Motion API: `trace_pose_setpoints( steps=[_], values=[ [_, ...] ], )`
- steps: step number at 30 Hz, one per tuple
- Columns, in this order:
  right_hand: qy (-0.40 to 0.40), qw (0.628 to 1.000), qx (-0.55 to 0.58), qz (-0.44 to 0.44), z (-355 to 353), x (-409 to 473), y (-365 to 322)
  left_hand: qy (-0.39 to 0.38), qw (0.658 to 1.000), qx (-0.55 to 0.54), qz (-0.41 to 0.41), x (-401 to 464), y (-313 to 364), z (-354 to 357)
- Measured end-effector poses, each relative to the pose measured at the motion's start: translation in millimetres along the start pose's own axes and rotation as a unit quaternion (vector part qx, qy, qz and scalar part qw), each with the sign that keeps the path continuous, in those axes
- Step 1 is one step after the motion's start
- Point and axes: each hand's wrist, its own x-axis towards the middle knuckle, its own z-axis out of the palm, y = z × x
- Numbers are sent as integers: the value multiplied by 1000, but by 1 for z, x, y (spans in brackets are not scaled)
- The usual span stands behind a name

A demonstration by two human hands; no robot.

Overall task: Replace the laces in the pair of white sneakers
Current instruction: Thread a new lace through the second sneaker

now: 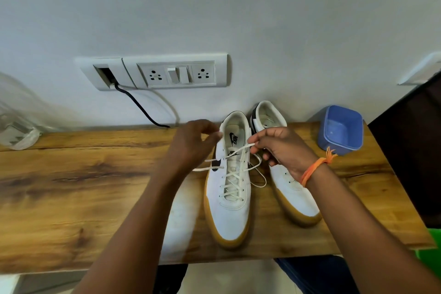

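Two white Nike sneakers with gum-coloured soles stand side by side on the wooden counter (71, 174), toes pointing toward the person. The left sneaker (230, 210) is laced with a white lace (235, 174) that crosses up its eyelets, and it sits near the middle of the counter. The right sneaker (290, 188) stands just beside it, angled slightly outward, and its eyelets show no lace.

The left hand (191, 143) hovers over the left side of the laced sneaker near its collar, with its fingers (214, 135) curled and pinching one end of the lace; a loose stretch of that end trails out to the left across the counter. The right hand (281, 148) is above the gap between the two sneakers and partly covers the right one. Its fingers (256, 144) are curled and pinch the other end of the lace, drawn taut from the top eyelets. More of the lace loops down onto the counter between the sneakers. An orange thread bracelet (312, 169) circles the right wrist.

A blue plastic container (341, 129) stands open near the counter's right edge, well apart from the hands. On the wall behind, a white switch and socket panel (176, 73) holds a black cable (140, 105) that runs down to the counter. A clear plastic object (16, 114) sits at the far left, blurred.
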Motion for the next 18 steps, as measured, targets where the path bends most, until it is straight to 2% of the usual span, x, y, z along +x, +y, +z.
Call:
trace_pose_setpoints(
  steps=[2,5,11,15,16,18],
  values=[
    [-35,999,-6,-14,3,-2,-1,-109,976,-186,-2,-2,12,12],
    [-64,997,0,-37,4,-3,-2,-190,951,-244,1,-5,13,23],
    [-64,998,-1,-25,-11,-2,-1,-156,965,-205,-47,-2,-1,1],
    [-74,997,-22,-28,-12,-3,-1,-130,990,-59,-7,-1,-8,-4],
    [-84,996,-30,-31,-9,-3,-1,-115,992,-50,-4,-2,-5,-1],
    [-105,992,-46,-45,-2,-5,-1,-119,985,-125,-16,-4,4,4]
  ],
)
